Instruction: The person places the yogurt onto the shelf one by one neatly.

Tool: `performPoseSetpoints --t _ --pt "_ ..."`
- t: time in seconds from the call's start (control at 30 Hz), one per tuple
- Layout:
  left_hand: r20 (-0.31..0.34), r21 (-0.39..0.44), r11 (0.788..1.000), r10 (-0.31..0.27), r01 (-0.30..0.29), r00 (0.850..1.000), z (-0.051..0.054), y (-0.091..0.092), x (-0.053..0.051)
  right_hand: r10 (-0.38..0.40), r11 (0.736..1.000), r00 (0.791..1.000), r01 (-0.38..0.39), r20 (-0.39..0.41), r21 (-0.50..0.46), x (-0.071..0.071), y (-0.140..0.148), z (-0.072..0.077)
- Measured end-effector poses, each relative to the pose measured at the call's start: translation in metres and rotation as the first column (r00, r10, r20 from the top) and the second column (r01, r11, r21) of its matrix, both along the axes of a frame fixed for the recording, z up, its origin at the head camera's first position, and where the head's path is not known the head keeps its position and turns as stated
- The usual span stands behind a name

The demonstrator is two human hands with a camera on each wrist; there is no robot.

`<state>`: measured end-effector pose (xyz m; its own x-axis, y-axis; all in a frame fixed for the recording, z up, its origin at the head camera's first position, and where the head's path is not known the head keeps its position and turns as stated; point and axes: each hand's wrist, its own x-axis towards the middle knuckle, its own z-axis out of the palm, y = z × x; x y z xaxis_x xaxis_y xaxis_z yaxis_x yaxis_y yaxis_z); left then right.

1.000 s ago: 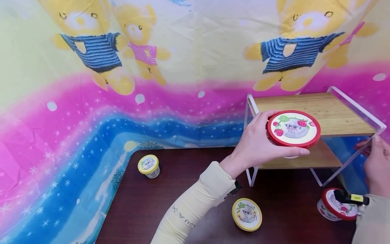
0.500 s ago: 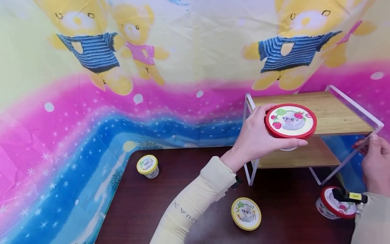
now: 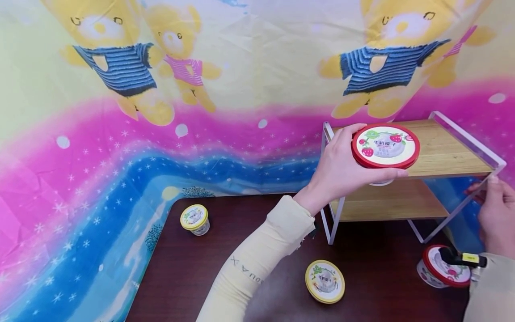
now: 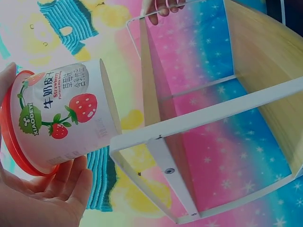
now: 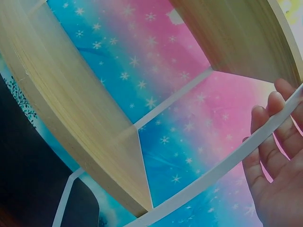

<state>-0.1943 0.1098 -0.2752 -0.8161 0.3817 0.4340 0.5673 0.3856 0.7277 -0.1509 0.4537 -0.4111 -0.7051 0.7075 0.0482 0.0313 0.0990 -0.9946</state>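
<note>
My left hand [image 3: 335,163] grips a paper tub [image 3: 386,145] with a red lid and strawberry pictures, thumb on the near side and fingers on the far side. In the left wrist view the tub [image 4: 71,113] appears beside the white metal end frame of a two-tier wooden shelf [image 3: 454,156]. From the head, it hangs in front of the upper board's left part, above the lower board. At the right, my right hand [image 3: 499,214] holds the shelf's white frame near its upper front corner. In the right wrist view its fingers [image 5: 272,156] lie around the slanting bar.
On the dark table [image 3: 241,250] stand a yellow-lidded tub [image 3: 195,219] at the back left and another yellow-lidded tub [image 3: 325,281] in front of the shelf. A second red-lidded tub [image 3: 438,268] sits below my right wrist. A printed bear cloth [image 3: 257,80] hangs behind.
My left hand has raised the red-lidded tub, bringing it from before the lower board up to the level of the upper board. The right hand stays at the frame.
</note>
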Motion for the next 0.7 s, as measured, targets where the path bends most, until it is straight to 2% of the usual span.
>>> performPoseSetpoints --t 0.33,0.7 --pt "0.032 -0.025 0.998 0.052 -0.051 0.998 0.01 0.009 -0.004 -0.018 0.999 1.0 0.018 0.001 -0.029 -0.001 0.0 0.0" --pt "0.008 -0.073 0.989 0.126 -0.125 0.992 0.003 0.017 -0.008 -0.025 0.999 1.0 0.025 0.001 -0.036 0.0 -0.002 0.001"
